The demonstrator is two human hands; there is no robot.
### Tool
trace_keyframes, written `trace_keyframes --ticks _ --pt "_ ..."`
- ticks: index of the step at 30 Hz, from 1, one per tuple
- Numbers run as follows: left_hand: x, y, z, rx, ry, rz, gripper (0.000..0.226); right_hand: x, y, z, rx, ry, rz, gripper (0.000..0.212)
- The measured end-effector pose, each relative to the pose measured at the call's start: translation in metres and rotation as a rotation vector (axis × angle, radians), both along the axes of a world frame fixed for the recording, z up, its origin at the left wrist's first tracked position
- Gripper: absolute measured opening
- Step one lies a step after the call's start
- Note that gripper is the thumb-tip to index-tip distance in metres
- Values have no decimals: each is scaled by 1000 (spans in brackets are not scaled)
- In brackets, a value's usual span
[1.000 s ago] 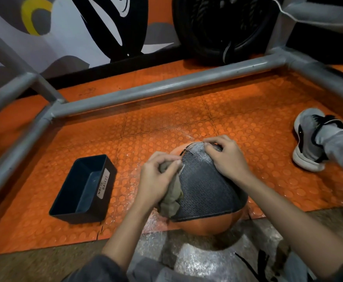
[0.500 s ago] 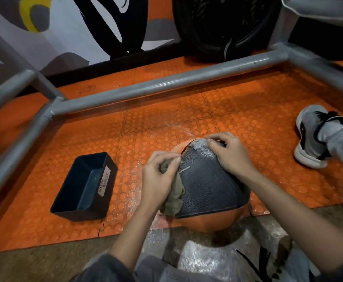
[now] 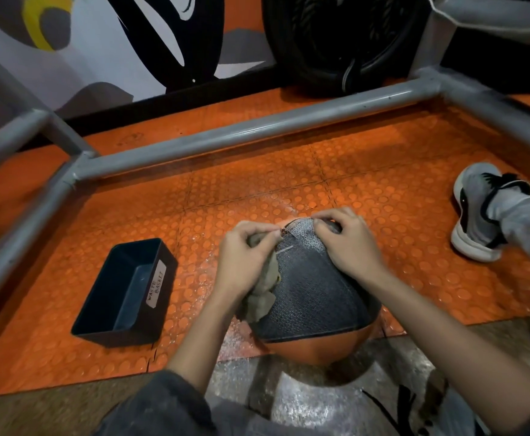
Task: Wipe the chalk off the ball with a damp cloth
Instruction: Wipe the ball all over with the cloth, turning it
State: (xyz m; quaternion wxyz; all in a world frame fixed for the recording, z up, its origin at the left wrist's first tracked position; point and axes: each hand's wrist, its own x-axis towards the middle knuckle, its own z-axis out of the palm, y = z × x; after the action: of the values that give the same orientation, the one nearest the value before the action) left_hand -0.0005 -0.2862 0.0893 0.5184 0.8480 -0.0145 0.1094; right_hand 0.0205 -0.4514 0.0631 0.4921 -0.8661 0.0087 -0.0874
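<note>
**Two hands, one ball, one cloth on a studded orange floor**

One round orange ball (image 3: 315, 297) with a dark grey, finely cross-hatched panel sits on the floor just in front of the person, between the two forearms; the panel looks paler and dusty near its top. One crumpled olive-grey cloth (image 3: 262, 298) is bunched in the left hand (image 3: 245, 262); that grip is closed round it, fingers curled, pressing it against the ball's left side. The right hand (image 3: 348, 247) lies over the ball's top; its grip is partly closed, bent fingertips pressed on the panel. One dark blue rectangular plastic bin (image 3: 116, 336), labelled "WASTE BASKET", stands to the left, apart from the ball; the orange rubber floor mat (image 3: 383, 184) is covered in raised round dots; grey round metal tubes (image 3: 241, 136) frame it; one grey-and-white trainer (image 3: 474, 215) rests at the right.
</note>
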Motion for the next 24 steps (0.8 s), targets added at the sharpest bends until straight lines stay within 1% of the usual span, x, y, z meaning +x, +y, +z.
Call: trace_keyframes --ticks 3,5,6,10,12,14,16,18,20,22,24 --pt "-25 -9 -1 118 -142 -146 23 1 -1 -1 -1 7 -3 20" --pt "-31 -9 -3 144 -174 -186 19 0 -1 -2 -3 1 9 21" --pt "-29 -6 -3 132 -163 -167 20 -1 -1 -1 -10 -6 21 21" --pt "-1 8 1 9 -40 28 24 -3 4 -1 -26 -8 27 23" --pt "0 6 2 21 -27 37 26 -3 5 0 -36 -6 9 23" --pt "-14 -2 0 54 -64 -40 28 -2 4 -2 -35 -4 -19 23" --pt "-33 -11 -2 100 -135 -149 23 -1 2 -3 -14 -7 -26 24" --pt "-32 -10 -2 138 -180 -181 22 0 1 -3 5 -18 -15 24" --pt "-17 0 -4 116 -136 -101 27 -1 3 -3 -14 -18 -10 26" --pt "1 11 -4 68 -50 14 26 -3 4 -3 -40 -18 -11 28" --pt "8 16 -6 38 -2 64 25 -5 5 -2 -47 -13 -13 28"
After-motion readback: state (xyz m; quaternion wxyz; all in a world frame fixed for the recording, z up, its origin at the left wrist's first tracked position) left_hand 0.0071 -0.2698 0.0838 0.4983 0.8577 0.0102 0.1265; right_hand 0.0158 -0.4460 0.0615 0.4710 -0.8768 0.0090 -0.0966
